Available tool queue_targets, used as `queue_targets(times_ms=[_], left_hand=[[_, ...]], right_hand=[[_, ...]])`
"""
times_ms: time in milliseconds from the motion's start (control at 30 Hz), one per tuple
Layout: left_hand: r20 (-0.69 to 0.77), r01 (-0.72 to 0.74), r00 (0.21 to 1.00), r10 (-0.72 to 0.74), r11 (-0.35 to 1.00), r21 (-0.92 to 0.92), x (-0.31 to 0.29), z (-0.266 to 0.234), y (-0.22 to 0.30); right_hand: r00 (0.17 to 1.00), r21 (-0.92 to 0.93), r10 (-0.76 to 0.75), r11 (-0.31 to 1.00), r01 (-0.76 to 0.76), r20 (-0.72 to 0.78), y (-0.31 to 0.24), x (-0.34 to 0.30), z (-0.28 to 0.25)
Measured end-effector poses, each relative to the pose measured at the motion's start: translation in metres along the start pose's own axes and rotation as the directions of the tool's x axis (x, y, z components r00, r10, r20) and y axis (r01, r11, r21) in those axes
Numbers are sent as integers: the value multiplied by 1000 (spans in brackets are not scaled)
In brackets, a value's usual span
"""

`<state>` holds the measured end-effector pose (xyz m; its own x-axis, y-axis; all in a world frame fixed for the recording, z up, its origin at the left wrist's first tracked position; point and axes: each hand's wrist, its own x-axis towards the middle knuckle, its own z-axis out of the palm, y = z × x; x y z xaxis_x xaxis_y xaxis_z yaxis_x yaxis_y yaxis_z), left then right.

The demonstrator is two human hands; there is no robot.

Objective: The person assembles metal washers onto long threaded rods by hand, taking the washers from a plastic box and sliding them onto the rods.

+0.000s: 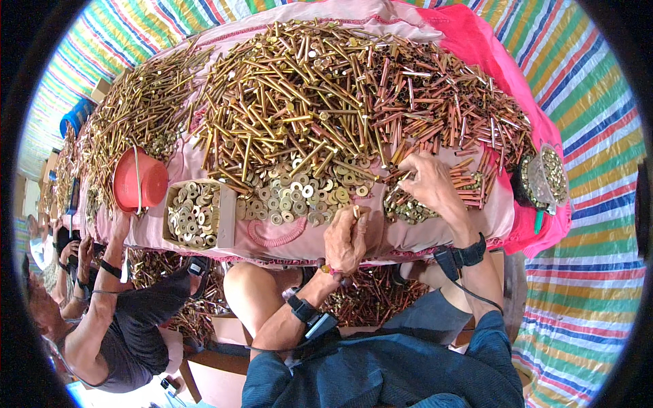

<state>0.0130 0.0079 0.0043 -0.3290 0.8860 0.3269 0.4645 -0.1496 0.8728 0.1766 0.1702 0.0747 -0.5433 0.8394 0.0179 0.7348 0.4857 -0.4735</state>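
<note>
The left hand (344, 241) is curled closed near the front edge of the desk, fingers wrapped round a small metal piece (356, 212) whose end shows at the top of the fist; the right hand (432, 182) is bent palm-down beside it, thumb and forefinger curved towards each other over the coppery tubes (471, 187), though I cannot tell whether anything is pinched between them; a heap of small nuts (409, 212) lies just beneath and to the left of the right wrist.

Just beyond the left hand, loose flat washers (289, 197) spread across the pink cloth (401, 234); farther off rises a large pile of gold-coloured bolts (286, 109), with a reddish pile of tubes (442, 92) to its right; a cardboard box (226, 217) full of washers stands to the left, near a pink coiled cord (275, 238); a red bucket (139, 180) sits beyond the box, a co-worker's hand (120, 224) just below it; at the far right, a clear plastic container (549, 178) holds more nuts.
</note>
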Motion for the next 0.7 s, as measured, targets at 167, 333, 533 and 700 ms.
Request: queue_targets(times_ms=[167, 333, 533, 700], left_hand=[[-33, -31, 999, 30, 999, -19, 1, 1, -1], [-23, -37, 999, 38, 999, 13, -1, 4, -5], [-5, -19, 1000, 19, 998, 62, -1, 3, -2], [-4, -22, 1000, 23, 999, 47, 0, 1, -1]], right_hand=[[972, 73, -233, 970, 234, -21, -16, -20, 4], [935, 90, -333, 934, 345, -124, -12, -38, 5], [941, -203, -319, 935, 292, -115, -5, -39, 1], [982, 103, -144, 982, 157, -118, -10, -33, -9]])
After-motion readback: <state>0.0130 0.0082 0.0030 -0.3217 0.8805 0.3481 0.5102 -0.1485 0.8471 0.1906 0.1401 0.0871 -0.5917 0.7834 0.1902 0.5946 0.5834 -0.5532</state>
